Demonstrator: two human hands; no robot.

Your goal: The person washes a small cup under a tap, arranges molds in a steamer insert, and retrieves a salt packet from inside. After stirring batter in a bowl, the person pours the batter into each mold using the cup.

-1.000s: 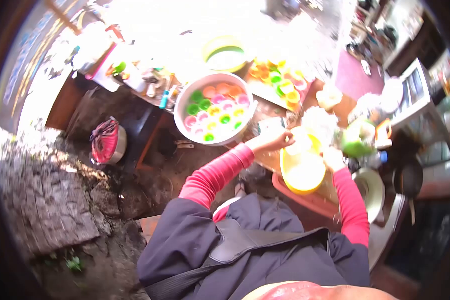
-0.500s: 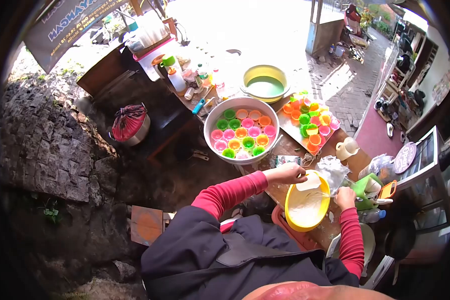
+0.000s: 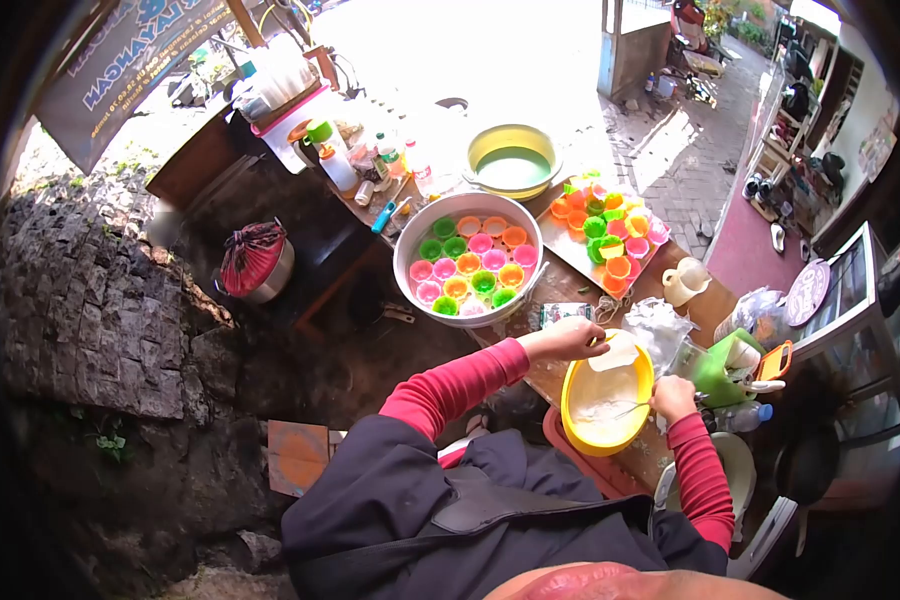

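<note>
My right hand is closed round the handle of a metal utensil, whose far end dips into pale batter in a yellow bowl. At the bowl's upper left, my left hand is closed with fingertips at the edge of a whitish flat piece that lies over the bowl's far side. A printed packet lies just beyond my left hand. Crumpled clear plastic sits beyond the bowl.
A large metal pot holds colourful cups. Behind it stands a yellow basin with green liquid. More cups lie on a tray. At the right are a cream jug, a green bag, a bottle and a glass case.
The view was blurred and overexposed a second ago and is now sharp. My right hand and the utensil have shifted slightly down relative to the bowl. My left hand stays near the bowl's far edge.
</note>
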